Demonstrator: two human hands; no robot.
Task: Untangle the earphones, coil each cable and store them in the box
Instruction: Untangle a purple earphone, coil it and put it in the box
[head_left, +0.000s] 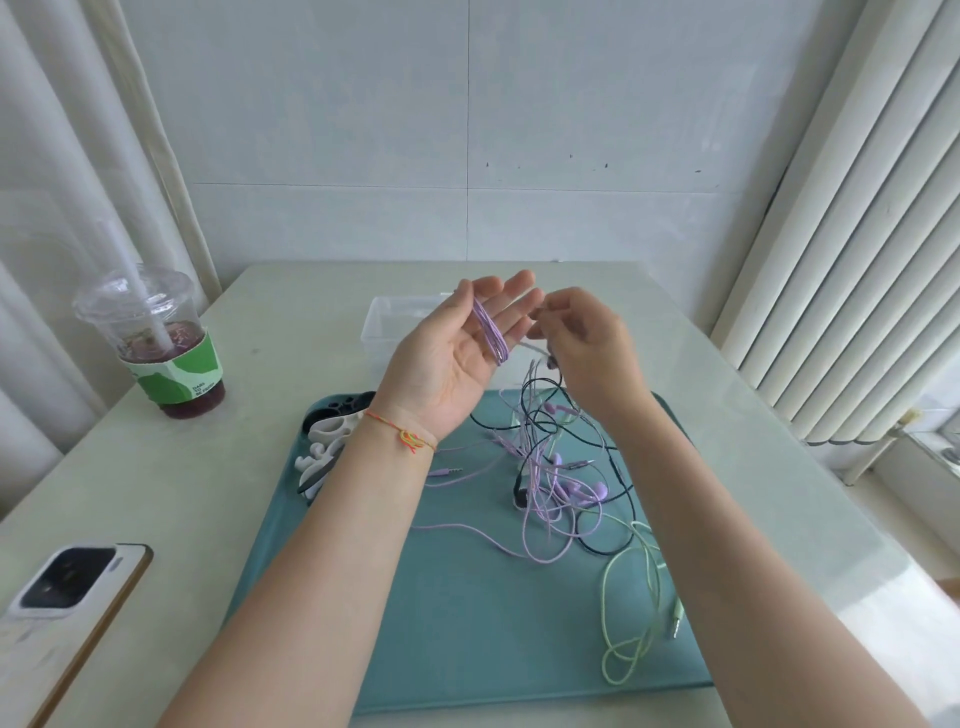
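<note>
Left hand (457, 353) is raised palm-up, fingers straight, purple cable (491, 332) looped around them. Right hand (587, 343) pinches the cable's free end, feeding wraps. Keep loops even, light tension. Remaining tangle (556, 467) lies on the mat (467, 623); box (395, 322) at 12 o'clock on the counter (260, 374).

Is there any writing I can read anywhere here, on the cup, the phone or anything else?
Green sleeve of the drink cup: a few small white lines of print, too small and blurred to read for sure.
Phone, clear box, teal mat: no writing visible.
</note>
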